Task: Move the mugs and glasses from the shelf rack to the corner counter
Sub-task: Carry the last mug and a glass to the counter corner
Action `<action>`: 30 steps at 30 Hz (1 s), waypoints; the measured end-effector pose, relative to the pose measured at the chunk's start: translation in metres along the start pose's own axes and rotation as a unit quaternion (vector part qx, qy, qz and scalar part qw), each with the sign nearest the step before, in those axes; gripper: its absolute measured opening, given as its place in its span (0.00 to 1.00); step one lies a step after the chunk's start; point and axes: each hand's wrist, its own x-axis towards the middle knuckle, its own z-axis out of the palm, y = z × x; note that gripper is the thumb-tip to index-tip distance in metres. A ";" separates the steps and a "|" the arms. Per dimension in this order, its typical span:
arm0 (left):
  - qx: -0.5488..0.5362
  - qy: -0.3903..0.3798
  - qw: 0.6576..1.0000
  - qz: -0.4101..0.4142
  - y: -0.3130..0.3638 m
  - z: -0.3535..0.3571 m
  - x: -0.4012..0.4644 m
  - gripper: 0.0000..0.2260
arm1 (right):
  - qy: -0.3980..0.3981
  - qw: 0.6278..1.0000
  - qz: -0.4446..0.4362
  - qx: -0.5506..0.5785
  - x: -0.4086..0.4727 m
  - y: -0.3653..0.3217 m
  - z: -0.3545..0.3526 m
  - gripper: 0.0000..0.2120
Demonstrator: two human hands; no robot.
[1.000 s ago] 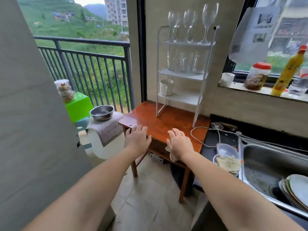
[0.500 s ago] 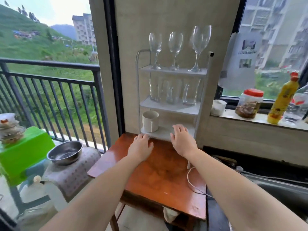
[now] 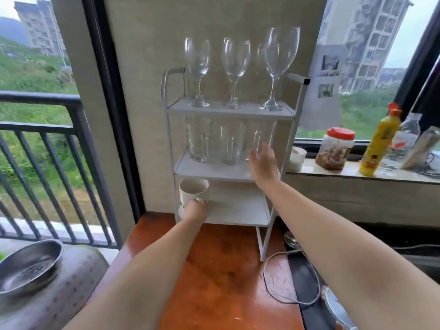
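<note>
We see a white three-tier shelf rack [image 3: 289, 113] standing on a reddish wooden bench [image 3: 221, 270] against the wall; three wine glasses [image 3: 234, 58] stand upright along its top tier; three clear glass mugs [image 3: 198, 141] sit in a row on the middle tier; one white mug [image 3: 191, 190] sits at the left end of the bottom tier. The left hand [image 3: 195, 209] reaches into the bottom tier with its fingertips against the lower front of the white mug, though we cannot tell whether it grips; the right hand [image 3: 262, 160] is spread wide at the middle tier, just in front of the rightmost glass mug [image 3: 260, 136], holding nothing. A steel bowl [image 3: 28, 265] rests at lower left, well apart.
</note>
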 end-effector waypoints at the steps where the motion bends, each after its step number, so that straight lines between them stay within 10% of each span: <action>1: -0.057 -0.023 0.998 -0.018 0.001 0.000 0.007 0.17 | 0.003 0.999 0.021 0.025 0.006 -0.001 0.003 0.16; 15: -0.355 -0.007 0.932 -0.078 0.006 0.008 0.000 0.20 | 0.026 0.984 0.091 0.149 0.002 -0.012 -0.008 0.15; 30: -0.373 -0.015 0.927 -0.041 -0.018 0.016 -0.089 0.19 | 0.012 0.982 0.049 0.183 -0.088 -0.018 -0.055 0.13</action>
